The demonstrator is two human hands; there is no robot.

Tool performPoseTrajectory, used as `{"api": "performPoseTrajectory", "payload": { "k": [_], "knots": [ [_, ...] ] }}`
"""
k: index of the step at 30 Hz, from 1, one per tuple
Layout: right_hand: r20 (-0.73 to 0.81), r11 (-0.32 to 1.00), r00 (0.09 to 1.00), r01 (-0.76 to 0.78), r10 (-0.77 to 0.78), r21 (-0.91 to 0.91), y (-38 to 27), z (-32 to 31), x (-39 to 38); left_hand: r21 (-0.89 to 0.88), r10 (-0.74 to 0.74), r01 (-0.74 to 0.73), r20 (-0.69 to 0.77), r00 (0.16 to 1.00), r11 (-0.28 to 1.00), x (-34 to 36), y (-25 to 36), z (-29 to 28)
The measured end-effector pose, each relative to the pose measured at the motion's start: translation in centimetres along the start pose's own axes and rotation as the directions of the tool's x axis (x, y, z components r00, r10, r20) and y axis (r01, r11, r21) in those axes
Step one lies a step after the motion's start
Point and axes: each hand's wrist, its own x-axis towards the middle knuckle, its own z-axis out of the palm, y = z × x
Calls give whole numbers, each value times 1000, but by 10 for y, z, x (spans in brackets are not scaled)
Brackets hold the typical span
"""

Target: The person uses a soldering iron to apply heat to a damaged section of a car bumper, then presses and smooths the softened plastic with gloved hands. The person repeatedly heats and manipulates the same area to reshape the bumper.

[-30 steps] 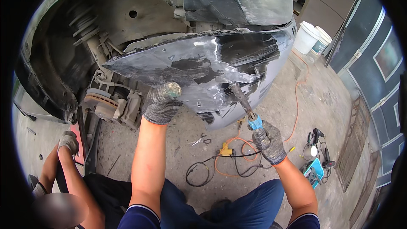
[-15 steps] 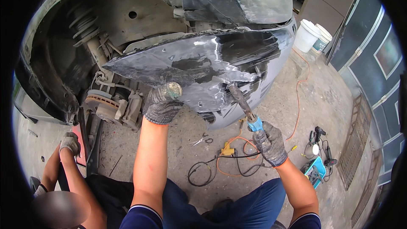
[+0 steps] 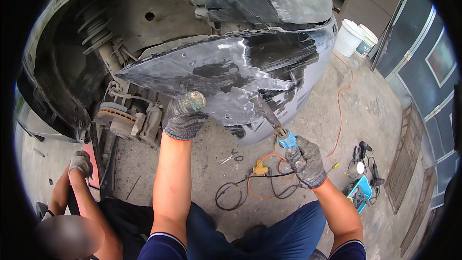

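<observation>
Plenty of floor borders the bumper's right edge.

Bumper right of brake disc

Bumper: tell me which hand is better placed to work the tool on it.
Probably the right hand: it grips the tool, whose tip is at the bumper. The left hand is at the bumper's lower edge, with no tool visible.
</observation>
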Motion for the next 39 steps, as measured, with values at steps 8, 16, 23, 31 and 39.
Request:
{"api": "performPoseTrajectory", "payload": {
  "k": [8, 16, 23, 31, 39],
  "knots": [
    [13, 997, 998, -59, 60, -52, 0, 1, 5, -11, -12, 11, -62, 998, 1000, -1, 2, 2],
    [23, 999, 999, -36, 37, -29, -8, 5, 6, -46, 5, -7, -50, 999, 999, -2, 3, 7],
    [-17, 998, 999, -44, 43, -51, -5, 4, 6, -18, 1, -1, -13, 1000, 1000, -1, 0, -3],
    [10, 998, 999, -41, 41, -51, -2, 5, 7, -7, 23, -23, -58, 998, 1000, -4, -6, -5],
    [20, 1000, 1000, 8, -9, 17, -8, 4, 3, 57, 6, -5, -9, 1000, 998, -1, 2, 1]
  ]
}}
